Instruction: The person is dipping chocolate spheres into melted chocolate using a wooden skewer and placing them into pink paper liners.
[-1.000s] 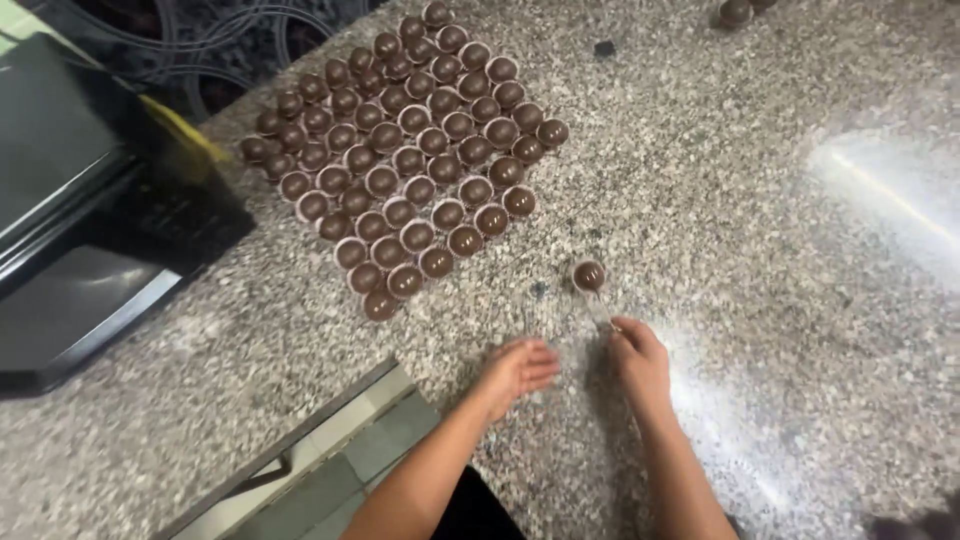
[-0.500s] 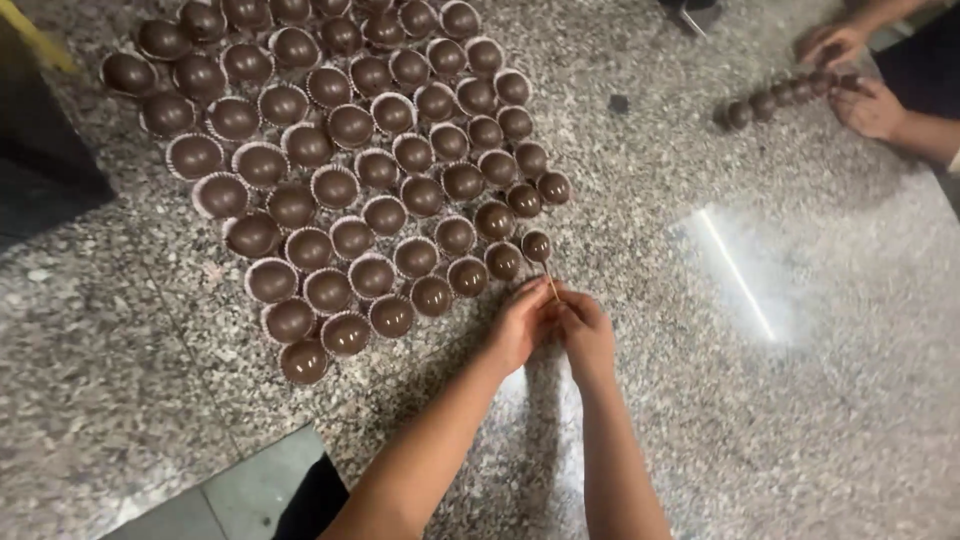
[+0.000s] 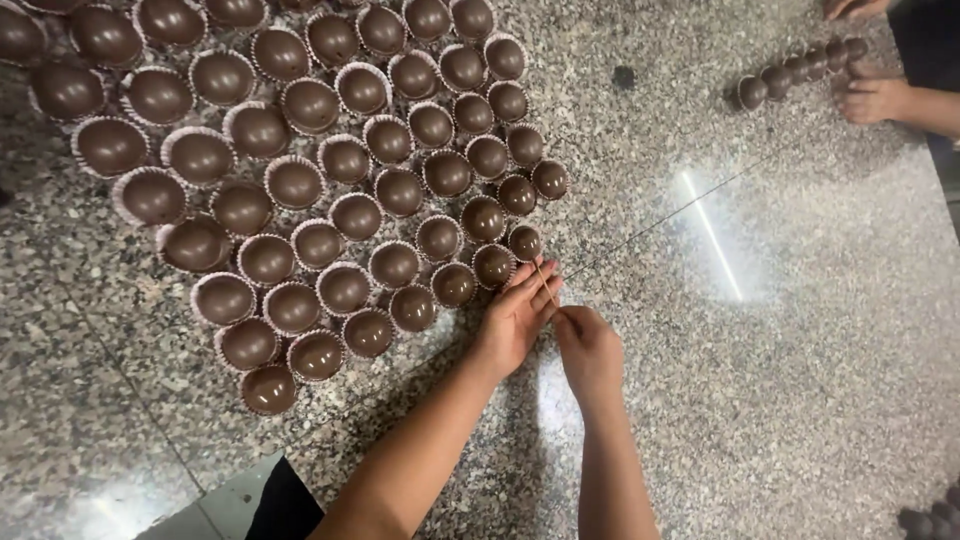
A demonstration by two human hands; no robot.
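Forearms come in from the bottom edge, mine, meeting over the speckled grey granite counter (image 3: 800, 380). My right hand (image 3: 590, 350) lies knuckles up, its fingers curled in narrow; whether they pinch anything I cannot tell from here. My left hand (image 3: 515, 315) sits just beside it, touching or nearly so, fingers fairly straight and close together, with a thin pale stick (image 3: 545, 283) lying across the fingertips. The stick's long axis runs from lower right to upper left, its far end pointing toward the nearest chocolate shell (image 3: 524, 242) at the corner of the batch. My left fingertips are just beside that shell and the one next to it (image 3: 493, 265).

Beyond my hands spreads the batch of chocolate half-shells (image 3: 300, 190), round brown domes each seated in a pale pleated paper cup, set in slanting rows that run from lower left to upper right and off the top edge. The cups are plain, with no print that I can make out.

Farther off, at the upper right, another person's hands (image 3: 872, 98) rest by a short line of dark shells (image 3: 795, 75) without paper cups. A small dark spot (image 3: 623, 77) lies on the stone between the two groups.
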